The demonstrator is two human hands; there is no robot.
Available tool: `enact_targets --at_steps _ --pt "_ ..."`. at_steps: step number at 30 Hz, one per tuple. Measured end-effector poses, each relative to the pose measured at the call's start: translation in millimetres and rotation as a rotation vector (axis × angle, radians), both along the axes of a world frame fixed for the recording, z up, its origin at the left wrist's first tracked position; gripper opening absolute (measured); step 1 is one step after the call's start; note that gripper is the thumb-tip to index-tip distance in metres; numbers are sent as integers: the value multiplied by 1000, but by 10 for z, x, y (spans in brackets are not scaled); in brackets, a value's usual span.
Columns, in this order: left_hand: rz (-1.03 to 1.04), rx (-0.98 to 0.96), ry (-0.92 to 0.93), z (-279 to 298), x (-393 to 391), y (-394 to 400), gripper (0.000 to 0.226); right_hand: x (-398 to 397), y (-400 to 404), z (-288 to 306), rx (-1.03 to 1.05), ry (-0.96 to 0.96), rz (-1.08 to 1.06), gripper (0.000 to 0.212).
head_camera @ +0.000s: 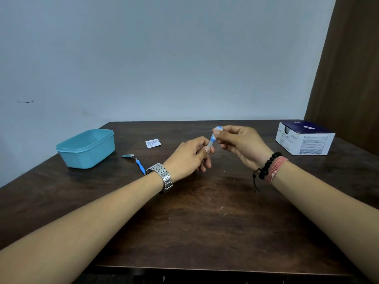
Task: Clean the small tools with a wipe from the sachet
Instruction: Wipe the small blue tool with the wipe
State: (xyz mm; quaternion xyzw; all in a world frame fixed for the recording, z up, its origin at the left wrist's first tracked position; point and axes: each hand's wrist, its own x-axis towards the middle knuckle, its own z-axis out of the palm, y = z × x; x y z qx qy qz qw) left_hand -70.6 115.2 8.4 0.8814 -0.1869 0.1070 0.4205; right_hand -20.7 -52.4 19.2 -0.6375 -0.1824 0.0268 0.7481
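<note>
Dark wooden table (194,222) against plain pale blue-grey wall (164,58); brown curtain (352,68) at right.

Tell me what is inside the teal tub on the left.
The teal tub has no lid, and the far inner wall that shows is bare. Its near wall hides the floor, so anything lying low inside cannot be seen.

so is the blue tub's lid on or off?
Off. The blue tub sits open-topped on the table, its inner walls visible. No lid in view.
</note>
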Motion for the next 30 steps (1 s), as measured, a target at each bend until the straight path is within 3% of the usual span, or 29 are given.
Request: enact_targets --at_steps 2,6,11,16,19,26,30 --pt "-3 5 8 1 10 1 18 20 -32 26 60 -16 -33 8" --pt "58 -20 -29 2 39 43 17 22 -68 14 -35 2 -24 9" --pt "140 -482 -25 63 113 125 4 11 -62 17 -89 3 -30 4" --pt "136 -770 13 60 126 134 36 -39 -7 16 -108 1 -4 5" --pt "113 -868 -2 62 142 135 39 -63 17 -12 -116 12 15 8" --pt "13 -814 38 -1 127 64 3 -83 89 -84 -139 -17 49 4" --pt "88 -763 27 57 124 65 11 -52 51 -72 -77 -54 26 10"
